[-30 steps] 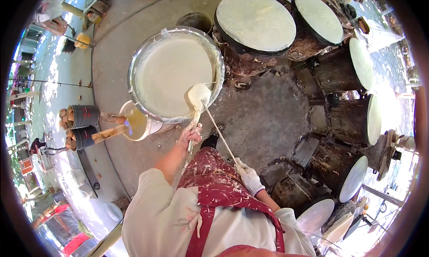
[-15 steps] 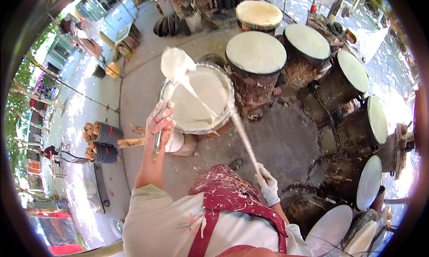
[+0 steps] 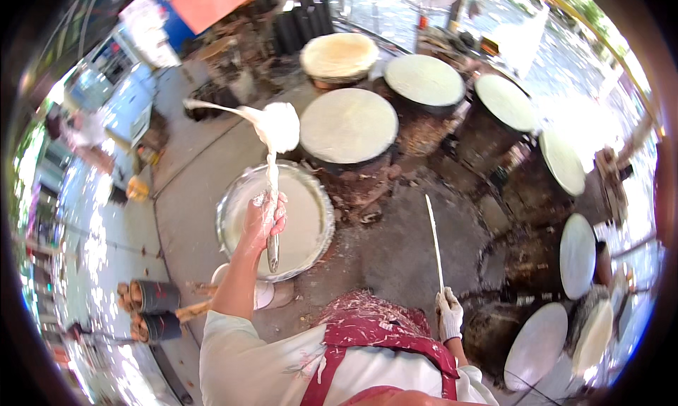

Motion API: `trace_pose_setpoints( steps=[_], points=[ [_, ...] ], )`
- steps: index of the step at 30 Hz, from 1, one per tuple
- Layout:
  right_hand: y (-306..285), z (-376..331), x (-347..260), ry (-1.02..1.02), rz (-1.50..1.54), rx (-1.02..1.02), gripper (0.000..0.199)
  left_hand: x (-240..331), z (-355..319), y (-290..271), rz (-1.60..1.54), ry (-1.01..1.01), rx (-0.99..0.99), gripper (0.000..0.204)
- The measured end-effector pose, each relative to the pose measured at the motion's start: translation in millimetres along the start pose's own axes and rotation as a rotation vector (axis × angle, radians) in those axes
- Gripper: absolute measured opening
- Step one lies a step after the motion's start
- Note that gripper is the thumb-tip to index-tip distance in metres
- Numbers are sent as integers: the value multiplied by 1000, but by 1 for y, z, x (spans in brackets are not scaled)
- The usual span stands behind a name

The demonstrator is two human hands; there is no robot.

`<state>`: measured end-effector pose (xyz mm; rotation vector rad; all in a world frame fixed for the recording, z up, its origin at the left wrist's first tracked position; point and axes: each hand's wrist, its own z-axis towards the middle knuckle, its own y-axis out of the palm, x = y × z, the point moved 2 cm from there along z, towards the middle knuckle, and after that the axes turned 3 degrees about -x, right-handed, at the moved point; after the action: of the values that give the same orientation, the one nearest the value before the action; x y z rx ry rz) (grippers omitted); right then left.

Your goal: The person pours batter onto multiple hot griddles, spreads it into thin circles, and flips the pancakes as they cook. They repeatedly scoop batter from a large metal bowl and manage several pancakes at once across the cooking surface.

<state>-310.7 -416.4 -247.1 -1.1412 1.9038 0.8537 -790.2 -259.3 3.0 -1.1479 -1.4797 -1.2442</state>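
Near the middle left of the frame, the left hand (image 3: pixel 265 219) is closed around the metal handle of a ladle (image 3: pixel 277 127), raised with thick white batter streaming from its bowl toward the upper left. Below it sits a round shiny metal basin (image 3: pixel 233 212) of pale batter. At lower right, the gloved right hand (image 3: pixel 449 314) grips a thin straight stick (image 3: pixel 434 240). Round flat cloth-covered steamers (image 3: pixel 348 126) curve across the upper right.

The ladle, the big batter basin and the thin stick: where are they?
ladle (image 3: pixel 280 126), head view, on its batter-coated bowl.
batter basin (image 3: pixel 323 231), head view, on its metal rim at the right.
thin stick (image 3: pixel 434 242), head view, midway along its shaft.
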Motion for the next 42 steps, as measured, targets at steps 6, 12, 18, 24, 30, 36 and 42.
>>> trace_pose_setpoints(
  steps=[6,12,18,24,30,36,42],
  points=[
    [-60,-19,-8,-84,170,265,30,-64,70,137,-173,-484,-484,29],
    [-154,-78,-52,-247,403,589,40,-108,54,391,-119,-839,-899,32],
    [-264,-141,-75,-146,533,851,41,-111,10,634,-207,-1123,-1176,35],
    [-337,-111,-159,-184,672,1038,41,-122,-40,860,125,-798,-1476,29],
    [-420,-32,-208,-529,588,1176,45,-226,-80,1002,165,-757,-1565,35],
    [-441,35,-220,411,-173,1316,46,-351,-84,1043,386,-494,-1562,26],
    [-434,91,-206,-24,427,1411,42,-350,-13,1053,564,294,-1620,35]
  ],
)
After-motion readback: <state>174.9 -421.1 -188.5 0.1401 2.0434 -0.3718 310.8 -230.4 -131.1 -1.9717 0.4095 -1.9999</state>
